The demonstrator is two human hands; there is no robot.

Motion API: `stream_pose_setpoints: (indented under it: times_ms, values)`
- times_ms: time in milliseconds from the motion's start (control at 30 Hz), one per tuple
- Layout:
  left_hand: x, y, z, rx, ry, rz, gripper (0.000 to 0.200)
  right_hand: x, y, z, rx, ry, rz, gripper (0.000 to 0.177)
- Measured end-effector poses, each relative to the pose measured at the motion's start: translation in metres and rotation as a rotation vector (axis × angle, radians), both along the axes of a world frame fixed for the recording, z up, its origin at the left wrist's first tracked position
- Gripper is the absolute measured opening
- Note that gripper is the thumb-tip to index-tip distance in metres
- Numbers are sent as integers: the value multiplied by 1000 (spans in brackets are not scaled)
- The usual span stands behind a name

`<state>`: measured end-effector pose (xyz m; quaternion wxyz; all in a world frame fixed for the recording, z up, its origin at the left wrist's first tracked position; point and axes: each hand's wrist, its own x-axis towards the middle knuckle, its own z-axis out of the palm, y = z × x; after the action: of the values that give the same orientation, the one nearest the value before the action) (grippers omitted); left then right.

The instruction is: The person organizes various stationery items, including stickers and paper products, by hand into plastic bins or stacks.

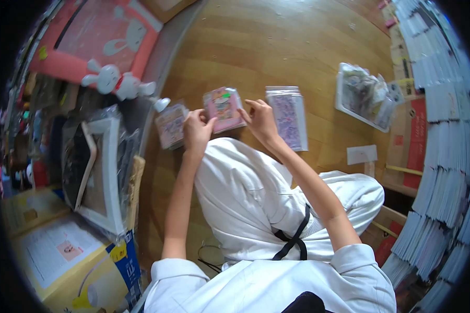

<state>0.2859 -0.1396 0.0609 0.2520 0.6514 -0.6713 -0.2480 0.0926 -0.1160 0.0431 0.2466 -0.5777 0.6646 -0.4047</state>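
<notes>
A pink packet stack [224, 109] with a green sticker lies on the wooden floor [256, 47], between my two hands. My left hand [197, 130] is at its left edge, thumb and fingers drawn close; whether it grips anything is too small to tell. At the right edge is my right hand [258, 119], its fingers bent and apart, with the thumb side by the stack. A purple patterned packet stack [173, 125] rests on the floor just left of my left hand. Another purple stack in clear sleeves [287, 120] lies to the right of my right hand.
A white tray [344, 88] of clear plastic packets sits at the right, with a white card [361, 154] below it. Stacked white paper bundles [438, 141] and cardboard boxes [407, 141] line the right side. Wrapped white frames [112, 177] and a yellow box [62, 261] stand left.
</notes>
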Motion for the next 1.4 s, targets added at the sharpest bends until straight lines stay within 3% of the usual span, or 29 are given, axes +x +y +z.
stream_pose_setpoints:
  times_ms: [133, 167, 233, 300, 400, 500, 600, 633, 733, 833, 933, 1133, 1233, 1400]
  values:
    - [-22, 13, 41, -121, 135, 64, 30, -48, 27, 32, -100, -101, -140, 27]
    - [-30, 18, 49, -162, 177, 75, 29, -70, 38, 38, -82, -104, -174, 32]
    - [-48, 30, 53, -287, 236, -5, 29, -126, 55, 41, -297, 314, -293, 40]
    - [-73, 44, 56, -317, 349, -51, 28, -181, 70, 41, -179, 543, -491, 44]
    - [-89, 50, 44, -275, 346, -172, 27, -257, 83, -3, 8, 557, -494, 45]
    - [-83, 45, 39, -329, 323, -180, 28, -263, 83, -25, -127, 605, -335, 43]
    - [-79, 48, 37, -268, 358, -188, 27, -249, 81, -28, -38, 398, -417, 44]
    - [-80, 50, 38, -274, 360, -180, 26, -246, 85, -29, -162, 427, -414, 47]
    - [-80, 48, 35, -276, 357, -183, 25, -243, 113, -28, -124, 375, -456, 47]
    - [-80, 48, 34, -307, 321, -195, 25, -252, 152, -24, -174, 310, -381, 52]
    - [-79, 48, 34, -304, 311, -221, 24, -264, 181, -18, -49, 140, -273, 54]
    - [-79, 55, 38, -281, 276, -257, 23, -271, 208, -28, -66, 184, 1, 43]
    - [-74, 57, 39, -342, 231, -282, 23, -257, 220, -23, 139, 255, -44, 43]
    - [-75, 55, 37, -296, 324, -233, 22, -214, 252, -13, 227, 501, -274, 36]
